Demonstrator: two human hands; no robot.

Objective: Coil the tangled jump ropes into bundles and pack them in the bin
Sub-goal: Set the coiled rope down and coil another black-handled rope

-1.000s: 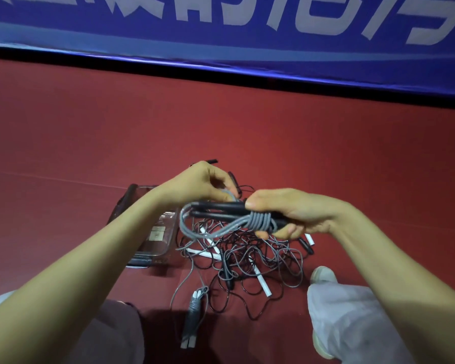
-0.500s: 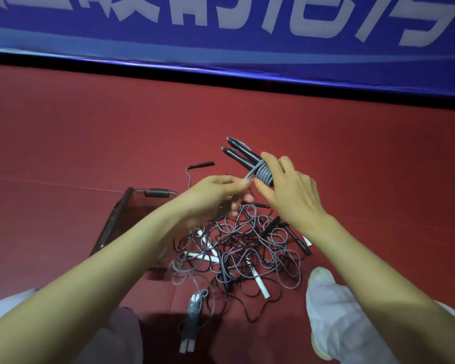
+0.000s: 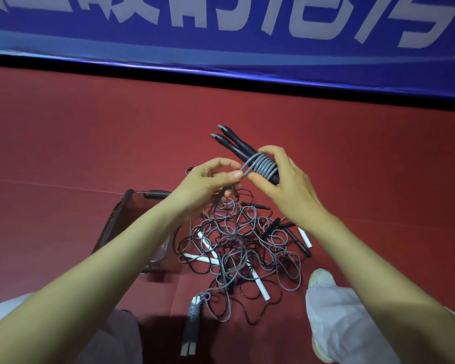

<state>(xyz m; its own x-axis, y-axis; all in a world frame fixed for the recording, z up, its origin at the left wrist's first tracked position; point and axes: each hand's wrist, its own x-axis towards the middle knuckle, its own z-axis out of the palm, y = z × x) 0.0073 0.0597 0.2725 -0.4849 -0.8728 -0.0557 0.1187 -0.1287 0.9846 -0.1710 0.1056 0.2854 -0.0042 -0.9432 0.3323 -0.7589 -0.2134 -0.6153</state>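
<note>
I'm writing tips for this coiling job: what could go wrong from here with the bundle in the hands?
1. The left hand only pinches the free end of the grey cord beside the wraps; a slip could let the coils loosen on the black handles that the right hand grips.
2. Strands hang from under the left hand toward the tangled pile; pulling tighter might snag or drag it.

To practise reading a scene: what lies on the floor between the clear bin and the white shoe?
The head view shows the tangled jump ropes there, between bin and shoe: grey and black cords.
</note>
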